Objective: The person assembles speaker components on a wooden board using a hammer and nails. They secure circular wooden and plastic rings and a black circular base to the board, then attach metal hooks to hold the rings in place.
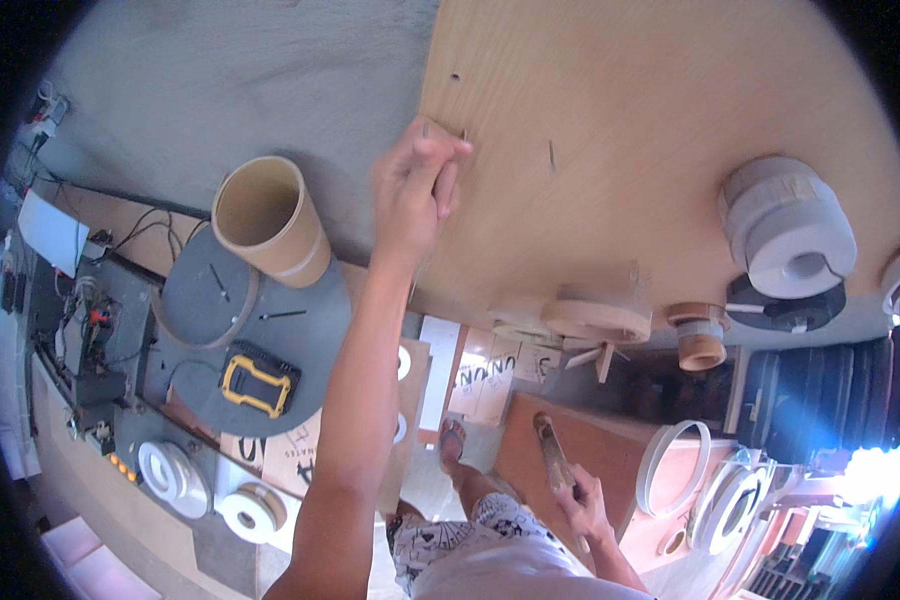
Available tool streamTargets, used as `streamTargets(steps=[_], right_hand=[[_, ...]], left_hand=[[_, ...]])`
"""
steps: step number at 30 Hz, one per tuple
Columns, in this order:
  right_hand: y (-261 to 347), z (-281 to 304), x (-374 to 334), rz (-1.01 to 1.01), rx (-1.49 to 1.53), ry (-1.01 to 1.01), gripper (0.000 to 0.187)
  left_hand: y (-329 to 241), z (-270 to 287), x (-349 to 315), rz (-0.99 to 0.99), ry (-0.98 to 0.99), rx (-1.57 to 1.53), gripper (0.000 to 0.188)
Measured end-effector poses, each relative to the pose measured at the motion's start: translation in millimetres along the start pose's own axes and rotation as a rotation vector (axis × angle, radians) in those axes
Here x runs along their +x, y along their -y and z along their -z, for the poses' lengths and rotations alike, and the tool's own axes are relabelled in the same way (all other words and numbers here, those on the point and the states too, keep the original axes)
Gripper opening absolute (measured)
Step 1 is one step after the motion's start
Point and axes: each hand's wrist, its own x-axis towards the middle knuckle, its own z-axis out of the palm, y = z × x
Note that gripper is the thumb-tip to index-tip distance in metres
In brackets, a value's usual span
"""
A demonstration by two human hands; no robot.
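My left hand [410, 190] is raised against a large light wooden board [610, 80], near its left edge. Its fingers are pinched around a thin nail, whose tip shows just above them. Another thin nail [552, 155] sticks out of the board to the right, and a small dark hole [455, 77] lies above the hand. Low on the right, my right hand [582, 500] is wrapped round a worn brown wooden tool [553, 452], long and club-like, held away from the board. Its exact kind is hard to make out.
On the left, a round grey table [205, 385] bears a cardboard tube [315, 255] and a yellow-black device [258, 381]. White rolls [795, 235] project from the board at right. Below them are a brown tape roll [700, 345], a brown panel [525, 435] and white rings [673, 468].
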Motion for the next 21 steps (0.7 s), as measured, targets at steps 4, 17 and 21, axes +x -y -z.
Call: streamTargets(steps=[4,17,21], right_hand=[[-11,-7,-16,0.156,0.028,-0.027,0.031],[-40,-7,-40,0.344,0.195,0.027,0.035],[-36,12,-26,0.303,0.168,0.075,0.037]], left_hand=[[-10,-8,-5,0.177,-0.126,0.019,0.057],[-67,-37,-24,-0.121,-0.264,1.153,0.038],[-52,-30,3,0.377,-0.296,1.078,0.032]])
